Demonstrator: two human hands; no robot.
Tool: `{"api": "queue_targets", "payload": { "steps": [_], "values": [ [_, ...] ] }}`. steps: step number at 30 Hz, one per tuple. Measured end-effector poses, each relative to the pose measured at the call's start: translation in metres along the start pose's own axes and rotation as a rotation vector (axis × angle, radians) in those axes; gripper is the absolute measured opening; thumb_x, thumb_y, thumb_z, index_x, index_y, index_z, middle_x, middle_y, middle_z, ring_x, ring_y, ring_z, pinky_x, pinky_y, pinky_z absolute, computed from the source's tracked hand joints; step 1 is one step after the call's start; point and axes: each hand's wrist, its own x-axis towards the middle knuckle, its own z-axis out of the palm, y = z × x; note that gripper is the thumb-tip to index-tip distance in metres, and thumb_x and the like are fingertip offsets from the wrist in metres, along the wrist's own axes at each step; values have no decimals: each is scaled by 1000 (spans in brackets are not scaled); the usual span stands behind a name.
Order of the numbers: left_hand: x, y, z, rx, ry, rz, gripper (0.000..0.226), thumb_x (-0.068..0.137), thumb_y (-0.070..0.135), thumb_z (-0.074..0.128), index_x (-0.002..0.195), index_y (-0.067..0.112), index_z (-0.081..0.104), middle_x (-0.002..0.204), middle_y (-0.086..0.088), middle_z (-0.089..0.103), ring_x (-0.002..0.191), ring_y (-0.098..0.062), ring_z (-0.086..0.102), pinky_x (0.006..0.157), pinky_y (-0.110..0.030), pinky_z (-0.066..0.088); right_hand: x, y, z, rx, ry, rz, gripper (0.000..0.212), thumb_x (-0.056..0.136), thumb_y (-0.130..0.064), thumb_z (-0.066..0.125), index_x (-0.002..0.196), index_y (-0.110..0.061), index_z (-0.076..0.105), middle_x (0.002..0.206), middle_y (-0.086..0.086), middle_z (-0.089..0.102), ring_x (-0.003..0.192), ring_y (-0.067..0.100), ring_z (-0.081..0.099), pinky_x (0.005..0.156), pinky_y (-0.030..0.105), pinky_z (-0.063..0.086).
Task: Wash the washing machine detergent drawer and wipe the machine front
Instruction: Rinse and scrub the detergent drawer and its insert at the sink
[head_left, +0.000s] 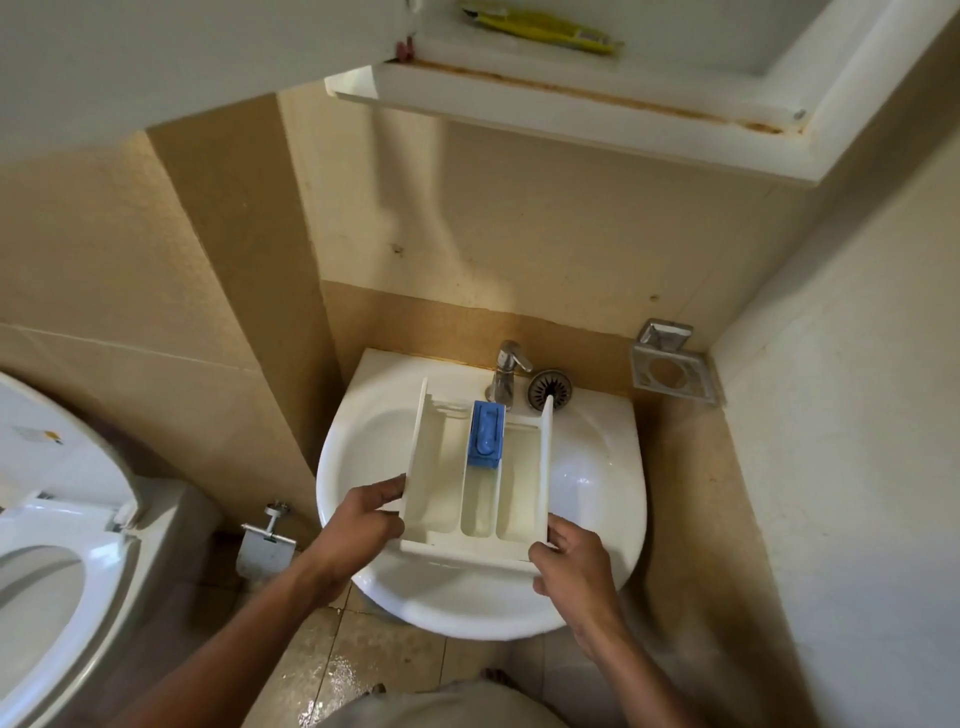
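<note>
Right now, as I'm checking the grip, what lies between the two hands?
The white detergent drawer: the left hand grips its left wall, the right hand its near right corner, over the sink. The head view shows it.

Our left forearm (249, 639) and right forearm (639, 670) were bare down to the left hand (358, 525) and right hand (571, 564). Lower down we wore a pale greyish-beige garment (441, 709), though we could not tell its kind.
</note>
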Motion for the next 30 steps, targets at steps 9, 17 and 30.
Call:
{"api": "queue_targets", "payload": {
  "steps": [9, 17, 30],
  "values": [
    [18, 15, 24, -9, 60, 132, 36, 97, 6, 59, 129, 21, 59, 116, 7, 69, 106, -17, 68, 78, -18, 53, 33, 4, -13, -34, 79, -249, 61, 79, 14, 59, 113, -36, 61, 101, -28, 71, 99, -11, 64, 81, 6, 48],
    [42, 25, 44, 216, 177, 245, 62, 92, -4, 46, 146, 25, 48, 127, 5, 60, 109, -18, 61, 90, -30, 56, 65, 31, -11, -78, 104, -209, 57, 84, 9, 65, 118, -35, 50, 112, -20, 63, 109, 4, 62, 82, 20, 53],
    [37, -18, 38, 521, 157, 657, 73, 79, 4, 71, 146, 12, 42, 151, -7, 45, 136, -18, 46, 114, -34, 39, 67, 34, -1, 177, 114, -233, 40, 91, 14, 57, 111, -20, 66, 107, -6, 72, 98, -3, 67, 84, 11, 50]
  ]
}}
